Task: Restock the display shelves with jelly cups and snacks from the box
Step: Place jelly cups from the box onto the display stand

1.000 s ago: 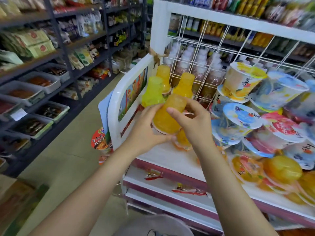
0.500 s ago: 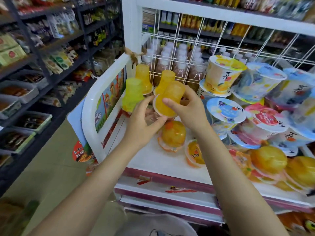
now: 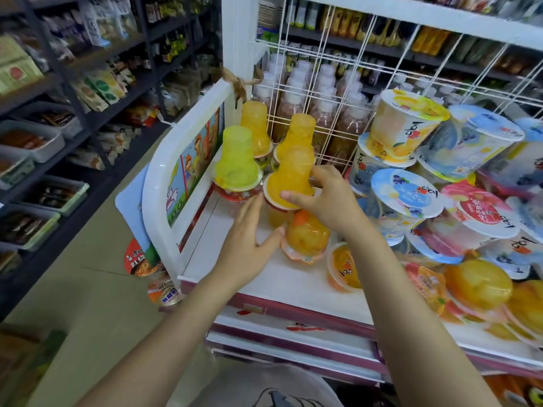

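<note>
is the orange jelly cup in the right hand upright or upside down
Upside down. The orange jelly cup stands with its wide rim at the bottom and narrow base on top, on another cup; the right hand grips its rim.

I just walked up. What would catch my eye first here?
Probably the right hand gripping an orange jelly cup at the shelf's left end, beside a lime-green jelly cup. To the right, a heap of big lidded fruit cups leans against the white wire rack.

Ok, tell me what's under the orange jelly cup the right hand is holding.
The orange jelly cup, gripped by the right hand, sits stacked on another cup with yellowish contents. The left hand covers that cup's lower part, so its base on the shelf is hidden.
</note>
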Motion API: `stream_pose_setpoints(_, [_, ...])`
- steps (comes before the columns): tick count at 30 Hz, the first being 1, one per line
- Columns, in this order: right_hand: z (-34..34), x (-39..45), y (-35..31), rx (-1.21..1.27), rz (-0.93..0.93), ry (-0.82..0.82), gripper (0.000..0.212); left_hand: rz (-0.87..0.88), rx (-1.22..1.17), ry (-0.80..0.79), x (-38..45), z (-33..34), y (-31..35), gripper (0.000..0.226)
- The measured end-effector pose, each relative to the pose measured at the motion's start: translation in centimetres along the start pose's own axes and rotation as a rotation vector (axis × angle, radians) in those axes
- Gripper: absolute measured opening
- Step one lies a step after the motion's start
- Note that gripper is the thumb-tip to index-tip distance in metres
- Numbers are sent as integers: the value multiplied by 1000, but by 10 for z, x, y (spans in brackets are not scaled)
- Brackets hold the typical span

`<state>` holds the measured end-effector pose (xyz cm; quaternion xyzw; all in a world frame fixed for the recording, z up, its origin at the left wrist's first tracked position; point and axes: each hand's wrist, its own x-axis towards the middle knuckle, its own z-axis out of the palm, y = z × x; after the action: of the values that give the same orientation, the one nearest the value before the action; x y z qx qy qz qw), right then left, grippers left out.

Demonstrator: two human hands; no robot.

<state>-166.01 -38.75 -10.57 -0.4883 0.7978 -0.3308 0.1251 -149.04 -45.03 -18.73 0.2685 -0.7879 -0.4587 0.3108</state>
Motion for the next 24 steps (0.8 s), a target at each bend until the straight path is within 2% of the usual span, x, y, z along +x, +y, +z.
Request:
stream_pose_setpoints(4, [0, -1, 4, -7, 54, -23, 81, 21, -38, -29, -5, 1, 5, 80])
stream_pose_setpoints(7, [0, -1, 2, 80, 89, 46, 80, 40, -40, -52, -6, -2, 7, 83])
stream_pose_setpoints(13, [4, 0, 2, 131, 110, 55, 77, 59, 9, -76, 0, -6, 5, 78])
stream_pose_setpoints(17, [6, -1, 2, 119, 115, 55, 97, 55, 6, -95, 1, -8, 4, 78])
stream_pose_setpoints(20, [8, -4, -1, 100, 124, 56, 79, 60, 14, -113, 2, -10, 4, 79])
stream_pose_setpoints(24, [6, -21, -6, 55, 120, 111, 79, 72, 23, -142, 2, -14, 3, 80])
